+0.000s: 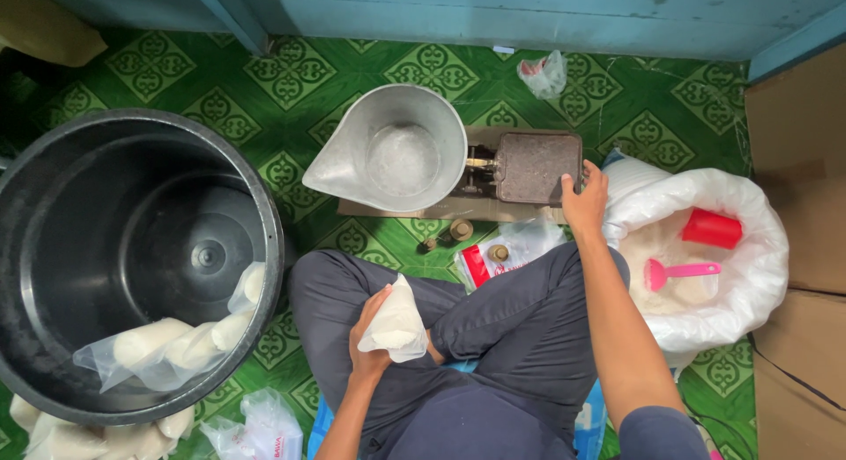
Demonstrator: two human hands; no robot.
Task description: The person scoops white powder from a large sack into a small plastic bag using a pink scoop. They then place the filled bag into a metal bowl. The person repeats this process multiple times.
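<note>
I sit cross-legged on a green patterned floor. My left hand grips a small clear plastic bag filled with white grain over my lap. My right hand reaches forward and rests on the flat weight plate of a balance scale. The scale's metal scoop pan stands empty in front of me. To my right, an open white sack holds white grain, a red cup and a pink scoop.
A large black tub at my left holds several filled plastic bags. More bags lie on the floor by its lower edge. Small brass weights and a pack of empty bags lie near the scale. Cardboard boxes stand at right.
</note>
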